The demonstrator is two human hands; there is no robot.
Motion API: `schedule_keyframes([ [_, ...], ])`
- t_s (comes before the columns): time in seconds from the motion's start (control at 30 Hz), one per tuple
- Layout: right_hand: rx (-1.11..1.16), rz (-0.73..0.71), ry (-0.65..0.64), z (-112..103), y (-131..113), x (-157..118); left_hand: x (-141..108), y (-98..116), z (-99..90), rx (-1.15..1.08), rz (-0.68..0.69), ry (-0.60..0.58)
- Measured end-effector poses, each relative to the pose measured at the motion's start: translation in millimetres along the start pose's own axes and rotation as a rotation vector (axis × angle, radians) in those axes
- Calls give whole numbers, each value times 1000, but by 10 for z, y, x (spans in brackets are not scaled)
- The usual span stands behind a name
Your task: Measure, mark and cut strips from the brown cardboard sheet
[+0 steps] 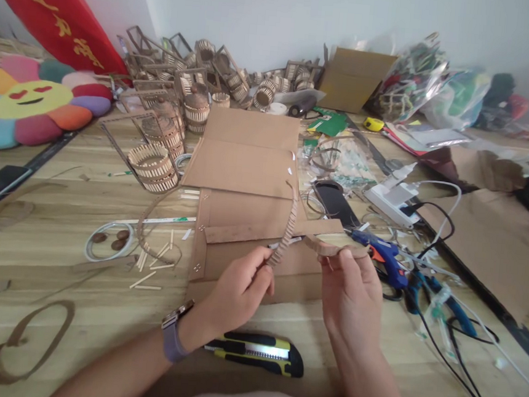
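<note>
A narrow strip of corrugated cardboard (291, 219) is pinched in my left hand (245, 289), curving upward from the thumb and fingers. My right hand (351, 292) grips a curled cardboard strip (320, 246) between thumb and fingers. Whether both are parts of one strip I cannot tell. Beneath both hands lie flat sheets of brown cardboard (249, 166), with a loose flat cardboard band (238, 230) across them. A yellow and black utility knife (255, 352) rests in front of my body, below the hands.
Small stick-sided buckets (153, 167) crowd the back left. To the left lie a white ring with brown balls (109, 242) and several short sticks (149, 275). On the right are a blue glue gun (386, 258), pliers (445, 304), a power strip (394, 200), cables and a dark phone (336, 201).
</note>
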State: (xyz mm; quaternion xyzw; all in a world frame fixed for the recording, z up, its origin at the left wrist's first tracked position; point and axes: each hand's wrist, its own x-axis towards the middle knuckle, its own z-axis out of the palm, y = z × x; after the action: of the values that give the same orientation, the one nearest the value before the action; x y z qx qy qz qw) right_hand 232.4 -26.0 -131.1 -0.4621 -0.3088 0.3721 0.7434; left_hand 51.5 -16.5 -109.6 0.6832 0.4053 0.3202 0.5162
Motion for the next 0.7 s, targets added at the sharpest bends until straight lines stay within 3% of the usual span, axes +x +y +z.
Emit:
schedule_keyframes([
  [0.13, -60, -61, -43, -24, -46, -9, 2, -19, -41, -141, -19, 139],
  [0.23, -102, -22, -271, -4, -120, -34, -5, 38, -78, -153, -20, 166],
  [0.33, -122, 69, -458, 25, -173, -65, -30, 126, -63, -201, -35, 74],
  [0.4, -110, 85, -424, 20, -176, -54, -66, 167, -28, -239, -83, -42],
  [0.53, -58, 153, -181, -73, -144, 100, -197, 186, 5, -352, -246, -212],
  [0.7, 96, 347, -102, -315, -177, 412, -426, 123, -162, -196, -229, -93],
])
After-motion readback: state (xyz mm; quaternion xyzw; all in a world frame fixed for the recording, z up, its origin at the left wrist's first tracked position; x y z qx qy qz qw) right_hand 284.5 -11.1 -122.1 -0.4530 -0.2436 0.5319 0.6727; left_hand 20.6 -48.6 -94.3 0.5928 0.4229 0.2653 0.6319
